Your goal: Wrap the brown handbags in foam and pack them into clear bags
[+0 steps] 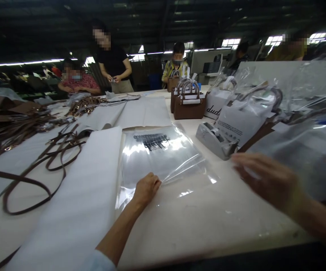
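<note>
A stack of clear plastic bags [148, 162] with black print lies flat on the table. My left hand [147, 188] is closed on the near edge of the top bag, and creases run out from its fingers. On the right, my right hand [267, 180] is smeared by motion, with its fingers pointing at a grey tape dispenser [215, 141]. Its fingertips are close to the dispenser's near end; whether they touch it or hold anything is unclear. White foam sheets [92, 180] lie left of the bags.
Brown handbags [189, 107] stand at the back, and bagged handbags [242, 120] crowd the right side. Brown straps [35, 184] and strap piles [86, 103] cover the left. Several people, one standing [112, 60], are across the table [197, 226].
</note>
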A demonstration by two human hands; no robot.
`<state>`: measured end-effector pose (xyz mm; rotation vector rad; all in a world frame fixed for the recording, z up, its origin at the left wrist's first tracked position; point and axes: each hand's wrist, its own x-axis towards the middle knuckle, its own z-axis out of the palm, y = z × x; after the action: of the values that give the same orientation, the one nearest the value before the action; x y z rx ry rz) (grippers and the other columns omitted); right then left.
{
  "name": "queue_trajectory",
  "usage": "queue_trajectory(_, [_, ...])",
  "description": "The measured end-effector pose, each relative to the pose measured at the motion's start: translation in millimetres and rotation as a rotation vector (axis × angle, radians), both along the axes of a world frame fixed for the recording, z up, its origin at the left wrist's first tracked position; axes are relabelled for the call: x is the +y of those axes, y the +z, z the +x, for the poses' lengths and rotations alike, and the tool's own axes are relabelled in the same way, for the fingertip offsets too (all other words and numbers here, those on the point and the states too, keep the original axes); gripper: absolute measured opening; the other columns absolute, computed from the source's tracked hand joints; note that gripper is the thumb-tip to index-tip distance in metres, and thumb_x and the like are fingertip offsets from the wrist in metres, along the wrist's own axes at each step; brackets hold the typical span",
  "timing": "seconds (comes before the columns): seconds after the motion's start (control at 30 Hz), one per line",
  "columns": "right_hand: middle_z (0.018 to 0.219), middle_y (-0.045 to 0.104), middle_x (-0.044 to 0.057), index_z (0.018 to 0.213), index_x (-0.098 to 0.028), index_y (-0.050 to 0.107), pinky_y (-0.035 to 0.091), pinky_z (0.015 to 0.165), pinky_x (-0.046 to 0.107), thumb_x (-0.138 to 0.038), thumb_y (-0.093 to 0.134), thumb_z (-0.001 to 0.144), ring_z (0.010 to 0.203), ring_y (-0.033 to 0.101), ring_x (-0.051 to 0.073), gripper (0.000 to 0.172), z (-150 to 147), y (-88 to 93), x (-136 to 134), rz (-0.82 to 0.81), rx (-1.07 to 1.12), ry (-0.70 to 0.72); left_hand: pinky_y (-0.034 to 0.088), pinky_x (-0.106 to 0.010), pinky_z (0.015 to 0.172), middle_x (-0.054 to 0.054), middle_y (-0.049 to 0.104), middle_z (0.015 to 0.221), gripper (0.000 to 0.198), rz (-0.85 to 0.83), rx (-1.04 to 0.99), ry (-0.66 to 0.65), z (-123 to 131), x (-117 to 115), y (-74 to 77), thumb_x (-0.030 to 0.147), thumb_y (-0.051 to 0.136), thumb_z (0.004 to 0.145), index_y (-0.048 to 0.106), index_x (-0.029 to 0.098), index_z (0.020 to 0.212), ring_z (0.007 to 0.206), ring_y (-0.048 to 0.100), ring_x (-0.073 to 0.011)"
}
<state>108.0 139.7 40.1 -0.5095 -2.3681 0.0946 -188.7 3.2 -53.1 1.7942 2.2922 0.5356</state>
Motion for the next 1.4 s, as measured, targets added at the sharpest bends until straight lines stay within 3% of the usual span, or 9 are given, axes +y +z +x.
queue_trajectory(0.13, [0.104, 0.059, 0.009, 0.104, -0.011, 0.057, 0.044, 0.090, 0.032, -0.013, 0.050, 0.084, 0.100, 0.052, 0.018, 0.021, -78.3, -55.1, -32.6, 0.132, -0.175, 0.386, 0.036, -0.022, 0.062, 0.003, 0.050, 0.070, 0.013, 0.076, -0.091, 0.031, 12.3, 9.4, 4.7, 0.026, 0.052, 0.078, 0.052, 0.019, 0.067, 0.065, 0.048, -0.0108])
queue_trajectory(0.3, [0.092, 0.060, 0.008, 0.115, -0.013, 0.053, 0.045, 0.080, 0.040, -0.010, 0.043, 0.086, 0.083, 0.053, 0.019, 0.031, -127.3, -94.3, -20.7, 0.248, -0.264, 0.264, 0.036, -0.023, 0.061, 0.002, 0.051, 0.067, 0.019, 0.116, -0.210, 0.061, 11.4, 11.5, 12.9, 0.033, 0.049, 0.080, 0.053, 0.019, 0.066, 0.064, 0.048, -0.0118])
queue_trajectory(0.6, [0.112, 0.057, 0.008, 0.113, -0.021, 0.054, 0.038, 0.095, 0.043, -0.008, 0.041, 0.087, 0.103, 0.052, 0.017, 0.032, -121.8, -86.8, -6.2, 0.414, -0.081, 0.312, 0.036, -0.021, 0.053, 0.004, 0.052, 0.057, 0.020, 0.100, -0.496, 0.107, 5.7, 12.4, 11.5, 0.035, 0.055, 0.072, 0.056, 0.017, 0.063, 0.055, 0.047, -0.0105])
queue_trajectory(0.7, [0.119, 0.054, 0.011, 0.095, -0.016, 0.060, 0.035, 0.098, 0.047, -0.009, 0.043, 0.087, 0.113, 0.047, 0.020, 0.020, -126.5, -90.4, -6.8, 0.440, -0.047, 0.300, 0.033, -0.020, 0.046, 0.006, 0.045, 0.050, 0.025, 0.119, -0.555, 0.149, 6.0, 15.8, 12.5, 0.039, 0.061, 0.066, 0.052, 0.016, 0.059, 0.048, 0.041, -0.0083])
queue_trajectory(0.8, [0.127, 0.049, 0.009, 0.076, -0.013, 0.058, 0.026, 0.103, 0.053, -0.009, 0.044, 0.086, 0.122, 0.039, 0.022, 0.018, -120.3, -101.1, -5.8, 0.461, -0.058, 0.293, 0.035, -0.020, 0.048, 0.006, 0.044, 0.051, 0.028, 0.188, -0.530, 0.222, 0.1, 17.3, 22.1, 0.042, 0.058, 0.069, 0.051, 0.016, 0.060, 0.049, 0.041, -0.0083])
queue_trajectory(0.97, [0.133, 0.041, 0.011, 0.079, -0.011, 0.059, 0.021, 0.108, 0.049, -0.011, 0.048, 0.083, 0.127, 0.031, 0.025, 0.012, -90.7, -105.0, -22.0, 0.455, -0.176, 0.261, 0.034, -0.021, 0.052, 0.005, 0.047, 0.057, 0.020, 0.333, -0.306, 0.339, 2.5, 14.8, 49.1, 0.034, 0.052, 0.075, 0.051, 0.018, 0.064, 0.053, 0.042, -0.0088])
queue_trajectory(1.1, [0.131, 0.042, 0.015, 0.103, -0.008, 0.059, 0.027, 0.106, 0.050, -0.020, 0.052, 0.083, 0.125, 0.033, 0.029, 0.024, -81.7, -83.5, -52.3, 0.398, -0.141, 0.225, 0.031, -0.022, 0.053, 0.005, 0.047, 0.060, 0.014, 0.360, -0.115, 0.249, 31.7, 14.2, 57.3, 0.022, 0.053, 0.076, 0.049, 0.019, 0.063, 0.054, 0.042, -0.0088])
queue_trajectory(1.23, [0.111, 0.058, 0.012, 0.102, -0.010, 0.060, 0.037, 0.101, 0.040, -0.009, 0.045, 0.083, 0.112, 0.049, 0.022, 0.024, -96.2, -79.2, -62.7, 0.261, -0.167, 0.315, 0.032, -0.022, 0.054, 0.003, 0.049, 0.063, 0.013, 0.386, 0.038, 0.087, 62.3, 11.0, 52.1, 0.013, 0.050, 0.078, 0.048, 0.019, 0.066, 0.056, 0.044, -0.0099])
queue_trajectory(1.4, [0.089, 0.065, 0.011, 0.104, -0.015, 0.060, 0.052, 0.065, 0.035, -0.015, 0.044, 0.083, 0.071, 0.062, 0.021, 0.027, -119.7, -79.1, -47.2, -0.169, -0.580, -0.139, 0.032, -0.027, 0.054, 0.001, 0.049, 0.061, 0.022, 0.464, 0.326, -0.164, 85.4, -1.1, 49.0, 0.002, 0.042, 0.077, 0.049, 0.019, 0.064, 0.058, 0.044, -0.0142])
